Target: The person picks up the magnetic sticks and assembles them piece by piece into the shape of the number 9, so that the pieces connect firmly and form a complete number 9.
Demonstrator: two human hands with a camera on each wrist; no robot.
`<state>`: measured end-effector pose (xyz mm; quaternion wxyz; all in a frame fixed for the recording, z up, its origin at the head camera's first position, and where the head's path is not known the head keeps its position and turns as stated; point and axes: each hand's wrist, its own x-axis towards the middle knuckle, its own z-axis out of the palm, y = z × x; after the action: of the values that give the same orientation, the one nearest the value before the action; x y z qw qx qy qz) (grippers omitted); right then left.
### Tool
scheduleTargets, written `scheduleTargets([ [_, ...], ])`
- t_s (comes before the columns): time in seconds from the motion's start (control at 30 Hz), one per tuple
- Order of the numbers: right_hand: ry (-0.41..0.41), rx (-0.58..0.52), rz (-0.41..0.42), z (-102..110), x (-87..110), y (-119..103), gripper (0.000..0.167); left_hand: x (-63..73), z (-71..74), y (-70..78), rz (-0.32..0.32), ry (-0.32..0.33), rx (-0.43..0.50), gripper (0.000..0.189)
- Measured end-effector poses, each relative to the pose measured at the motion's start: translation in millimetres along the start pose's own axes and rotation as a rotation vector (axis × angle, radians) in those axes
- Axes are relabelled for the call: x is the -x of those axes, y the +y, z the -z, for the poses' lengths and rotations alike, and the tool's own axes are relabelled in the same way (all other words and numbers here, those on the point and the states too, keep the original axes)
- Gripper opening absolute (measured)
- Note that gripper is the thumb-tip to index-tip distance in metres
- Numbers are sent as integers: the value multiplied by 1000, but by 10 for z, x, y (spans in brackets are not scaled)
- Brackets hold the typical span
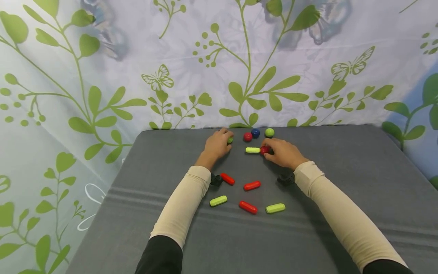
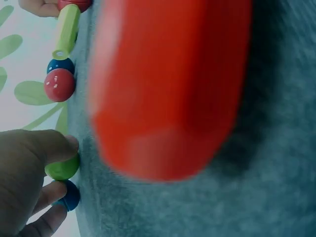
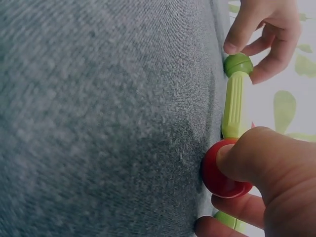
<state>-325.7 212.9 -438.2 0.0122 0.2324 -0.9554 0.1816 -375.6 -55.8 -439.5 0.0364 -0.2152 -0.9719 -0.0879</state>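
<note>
My left hand [image 1: 218,144] pinches a green ball [image 2: 63,168] between thumb and fingers at the table's back. A blue ball [image 2: 70,196] sits by its fingertips, hidden in the head view. To the right, my right hand [image 1: 282,153] holds a red ball [image 3: 224,170] with thumb and fingers. A yellow-green rod [image 1: 253,150] meets that red ball and points left, its free end apart from the green ball. Behind the rod are another red ball [image 1: 248,137], a dark blue ball [image 1: 255,133] and a second green ball [image 1: 269,132].
Nearer on the grey cloth-covered table [image 1: 219,239] lie red rods [image 1: 252,185] and yellow-green rods [image 1: 275,208]. One red rod [image 2: 168,89] looms close in the left wrist view. A leaf-patterned curtain [image 1: 191,76] hangs along the back edge.
</note>
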Motion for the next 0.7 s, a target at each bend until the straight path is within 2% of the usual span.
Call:
scheduleTargets([
  [0.13,-3,-4,1,-14,-4,1,27,5,-18,-11,10,-13,31,31],
  [0.2,0,-2,0,-12,-1,7,27,10,-16,-18,-6,-14,74,28],
  [0.27,4,1,1,2,2,9,27,19,3,-16,-46,-15,141,26],
  [0.4,5,16,1,33,4,9,27,28,49,35,-152,-59,257,26],
  [0.53,6,47,4,30,-8,-24,24,35,56,117,-217,-99,284,27],
  [0.7,26,57,18,-11,-12,-44,24,61,13,157,-237,-102,279,28],
])
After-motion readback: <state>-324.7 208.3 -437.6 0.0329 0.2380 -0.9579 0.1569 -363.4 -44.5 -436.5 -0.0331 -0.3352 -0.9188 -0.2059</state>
